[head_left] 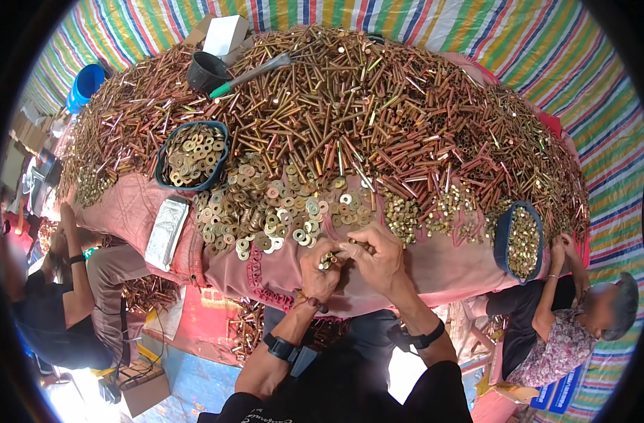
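Observation:
Near the front edge of the pink cloth [449,271], my left hand [318,273] is closed around a small bunch of bolts [327,262], their ends showing between the fingers. My right hand [380,257] meets it from the right, thumb and fingers pinched at the bolts; the exact piece in that pinch is too small to make out. Just beyond my hands lie loose flat washers [272,211]. Small brass-coloured nuts [401,215] are scattered to the right of them. A large heap of long brass-coloured bolts [378,106] fills the far side.
A blue basin of washers [227,151] stands at left, a blue basin of nuts [538,243] at right. A silvery block [167,233] lies left. On the heap rest a black bucket [206,72] and a green-handled tool [251,76]. One person [61,303] sits left, another [548,338] right.

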